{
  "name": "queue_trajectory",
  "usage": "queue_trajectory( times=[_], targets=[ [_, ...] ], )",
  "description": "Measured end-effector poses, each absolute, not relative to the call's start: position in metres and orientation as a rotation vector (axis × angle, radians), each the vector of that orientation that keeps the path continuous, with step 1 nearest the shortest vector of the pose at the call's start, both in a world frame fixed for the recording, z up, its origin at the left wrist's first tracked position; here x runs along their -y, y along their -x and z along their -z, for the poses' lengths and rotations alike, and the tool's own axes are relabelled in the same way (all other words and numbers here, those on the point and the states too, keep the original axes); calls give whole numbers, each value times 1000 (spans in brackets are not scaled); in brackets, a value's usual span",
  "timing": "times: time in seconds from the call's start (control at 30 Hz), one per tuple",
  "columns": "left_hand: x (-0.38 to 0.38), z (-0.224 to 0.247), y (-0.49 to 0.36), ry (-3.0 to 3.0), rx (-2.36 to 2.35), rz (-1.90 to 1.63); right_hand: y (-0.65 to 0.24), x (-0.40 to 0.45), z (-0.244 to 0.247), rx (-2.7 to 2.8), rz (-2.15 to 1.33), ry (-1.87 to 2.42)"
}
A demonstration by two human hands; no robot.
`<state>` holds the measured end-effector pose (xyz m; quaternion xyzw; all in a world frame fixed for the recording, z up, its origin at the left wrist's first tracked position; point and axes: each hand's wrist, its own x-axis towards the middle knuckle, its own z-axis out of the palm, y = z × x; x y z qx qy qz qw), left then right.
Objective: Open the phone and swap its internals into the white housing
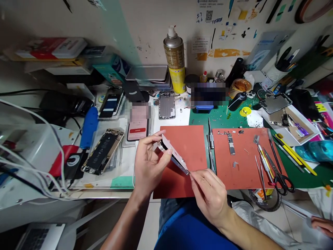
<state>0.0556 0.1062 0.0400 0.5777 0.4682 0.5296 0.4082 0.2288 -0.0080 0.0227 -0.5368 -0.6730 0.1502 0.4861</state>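
The left hand (pixel 152 163) has its fingers closed around the phone (pixel 173 154), above the red mat (pixel 187 139). The right hand (pixel 209 194) has its fingers pinched together at the phone's lower end.

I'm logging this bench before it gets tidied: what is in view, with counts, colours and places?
Phone-like device: 1, silver-edged, between hands
Red mats: 2, red, centre and right
Green mat: 1, green, under right red mat
Circuit board: 1, grey, right red mat
Scissors: 1, black-handled, right front
Spray can: 1, yellow and gold, back centre
Opened phone: 1, mostly black, left
Lit phone: 1, pink screen, left of centre
White box: 1, white, right
Cables: several, white, far left
Smaller clutter: uncountable, mixed colours, mostly back and right
Left hand: 1, bare, gripping device
Right hand: 1, bare, at device's lower end
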Motion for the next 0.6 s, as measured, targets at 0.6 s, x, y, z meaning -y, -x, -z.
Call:
queue_trajectory(
  times=[0.6],
  targets=[
    [-106,-38,-55,-1441,-1181,-1332,-229,10,-20,1689,-330,1294]
  ],
)
